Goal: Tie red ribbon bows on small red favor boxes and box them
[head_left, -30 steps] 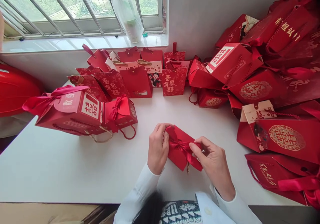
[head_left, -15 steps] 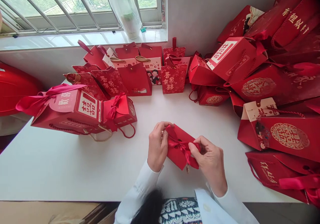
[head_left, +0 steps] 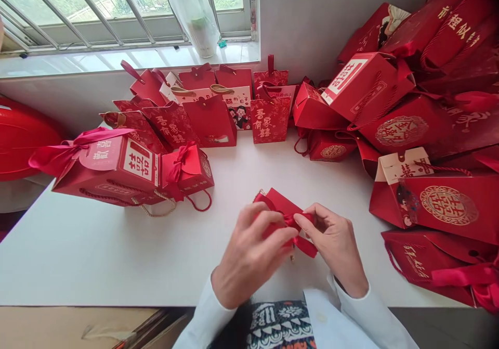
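A small red gift box (head_left: 281, 200) with a flap lies at an angle on the table in front of me, a red ribbon bow (head_left: 305, 246) tied across it. Thumb and fingers of my right hand (head_left: 337, 240) are closed on a loop of that ribbon at the box's right side. My left hand (head_left: 253, 250) hovers over the box's left half, its fingers bent and spread near the knot. The left thumb is hidden, and so is much of the box. A bit of gold cord (head_left: 292, 259) shows at the near edge.
Several red gift bags (head_left: 209, 123) stand along the wall under the window. Two finished-looking boxes with ribbons, a larger box (head_left: 113, 167) and a smaller box (head_left: 191, 169), sit at left. A heap of red boxes (head_left: 448, 206) fills the right side of the white table (head_left: 97, 255).
My left hand has let go of the box's left edge and swung right over the box toward the knot. My right hand keeps pinching the ribbon.
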Motion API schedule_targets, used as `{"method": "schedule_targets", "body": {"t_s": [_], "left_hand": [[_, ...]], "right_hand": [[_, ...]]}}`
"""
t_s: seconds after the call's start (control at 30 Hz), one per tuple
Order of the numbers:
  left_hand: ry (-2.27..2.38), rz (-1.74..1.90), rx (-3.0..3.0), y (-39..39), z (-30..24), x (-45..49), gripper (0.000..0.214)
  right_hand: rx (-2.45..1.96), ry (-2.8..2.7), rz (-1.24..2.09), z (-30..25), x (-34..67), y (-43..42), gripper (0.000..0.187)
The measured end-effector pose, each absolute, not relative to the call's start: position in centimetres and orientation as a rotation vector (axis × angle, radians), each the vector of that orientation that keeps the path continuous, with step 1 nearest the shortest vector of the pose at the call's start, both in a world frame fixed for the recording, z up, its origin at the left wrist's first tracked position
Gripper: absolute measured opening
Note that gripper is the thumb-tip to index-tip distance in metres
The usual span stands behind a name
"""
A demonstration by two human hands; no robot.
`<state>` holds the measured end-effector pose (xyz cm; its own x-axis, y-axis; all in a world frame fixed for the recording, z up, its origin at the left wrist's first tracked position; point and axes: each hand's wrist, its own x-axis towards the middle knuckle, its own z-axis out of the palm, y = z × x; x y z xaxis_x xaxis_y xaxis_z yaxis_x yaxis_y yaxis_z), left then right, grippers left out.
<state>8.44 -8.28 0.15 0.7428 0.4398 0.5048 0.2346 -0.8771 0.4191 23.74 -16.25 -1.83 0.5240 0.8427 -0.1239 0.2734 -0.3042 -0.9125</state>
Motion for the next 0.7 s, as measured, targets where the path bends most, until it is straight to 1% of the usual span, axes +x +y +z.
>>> {"method": "schedule_targets", "body": {"t_s": [0.13, 0.23, 0.37, 0.47, 0.57, 0.7], "left_hand": [[0.526, 0.73, 2.81, -10.0, -1.2, 10.2, 0.014], [0.623, 0.776, 2.818, -10.6, -2.1, 10.9, 0.013], [0.783, 0.961, 2.489, -10.8, -2.2, 10.9, 0.019], [0.846, 1.023, 2.208, -10.3, -1.8, 10.3, 0.024], [0.701, 1.044, 2.21, -9.3, -1.7, 9.2, 0.026], [0.408, 0.983, 2.544, -8.6, -2.1, 7.7, 0.026]], "right_hand": [[-1.812, -0.956, 0.808, -2.0, 24.4, -15.8, 0.029], [-1.788, -0.972, 0.821, -2.0, 24.4, -15.5, 0.029], [-1.781, -0.964, 0.83, -2.0, 24.2, -15.4, 0.027], [-1.795, -0.976, 0.829, -2.0, 24.3, -15.3, 0.029], [-1.818, -0.988, 0.812, -2.0, 24.4, -15.2, 0.03], [-1.851, -1.018, 0.712, -2.0, 24.2, -15.0, 0.028]]}}
